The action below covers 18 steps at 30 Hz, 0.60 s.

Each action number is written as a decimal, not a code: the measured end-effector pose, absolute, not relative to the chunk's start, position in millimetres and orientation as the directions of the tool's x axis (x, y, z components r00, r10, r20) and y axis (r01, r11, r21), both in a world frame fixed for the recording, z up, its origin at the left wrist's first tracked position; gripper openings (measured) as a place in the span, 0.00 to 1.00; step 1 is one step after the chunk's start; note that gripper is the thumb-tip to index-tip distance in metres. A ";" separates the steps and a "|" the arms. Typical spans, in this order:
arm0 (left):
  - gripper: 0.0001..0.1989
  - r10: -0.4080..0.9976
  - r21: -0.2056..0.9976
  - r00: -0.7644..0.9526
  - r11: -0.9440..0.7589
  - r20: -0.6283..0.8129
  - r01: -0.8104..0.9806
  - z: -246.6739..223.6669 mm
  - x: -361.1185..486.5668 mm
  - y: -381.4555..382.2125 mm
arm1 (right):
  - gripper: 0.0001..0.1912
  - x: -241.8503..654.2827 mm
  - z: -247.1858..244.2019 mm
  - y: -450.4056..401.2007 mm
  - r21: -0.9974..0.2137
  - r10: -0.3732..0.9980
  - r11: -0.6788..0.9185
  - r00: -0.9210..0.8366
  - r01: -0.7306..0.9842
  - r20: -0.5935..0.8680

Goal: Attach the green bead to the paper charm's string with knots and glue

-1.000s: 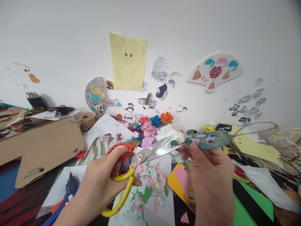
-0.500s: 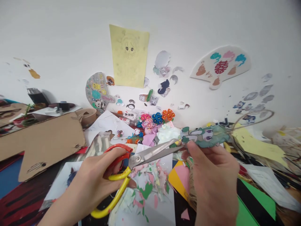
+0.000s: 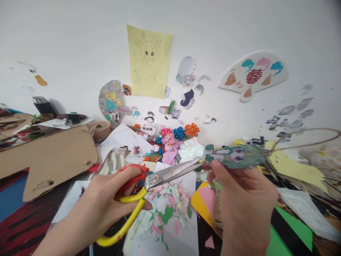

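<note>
1. While the left hand wraps firmly around the red and yellow handles of long steel scissors, the blades sit almost shut, with the tips just beside the cutout.
2. Right hand: fingers pinch a green paper cartoon cutout from below, grip closed on it, cutout held up above the desk clutter.
3. Twine loop runs from the cutout's right end.
4. Below the scissors: pink and green paper scraps lie on a white sheet.
5. Further back: cardboard sheet at left, paper flowers against the wall, yellow pencil sketch taped above.
</note>
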State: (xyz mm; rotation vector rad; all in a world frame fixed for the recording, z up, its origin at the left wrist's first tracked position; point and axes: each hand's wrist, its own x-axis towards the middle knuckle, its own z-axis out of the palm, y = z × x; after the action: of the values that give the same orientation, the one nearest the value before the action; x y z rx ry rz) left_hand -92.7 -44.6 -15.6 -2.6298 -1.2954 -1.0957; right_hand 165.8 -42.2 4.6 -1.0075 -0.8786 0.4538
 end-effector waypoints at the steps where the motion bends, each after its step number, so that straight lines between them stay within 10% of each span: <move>1: 0.21 0.691 0.278 0.414 -0.658 0.592 0.700 -15.7 -93.2 -44.7 | 0.10 165.3 4.6 -42.5 -0.870 0.687 0.490 0.590 0.056 0.425; 18: 0.15 0.753 0.346 0.387 -0.610 0.532 0.712 -23.2 -97.7 -43.7 | 0.10 163.0 2.7 -43.6 -0.835 0.648 0.542 0.584 0.097 0.489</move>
State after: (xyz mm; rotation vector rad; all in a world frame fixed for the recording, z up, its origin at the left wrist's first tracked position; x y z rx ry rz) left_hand -97.7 -43.7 -23.2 -2.6660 -1.4110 -1.0758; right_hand 163.0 -43.6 2.7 -0.9623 -0.9091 0.3872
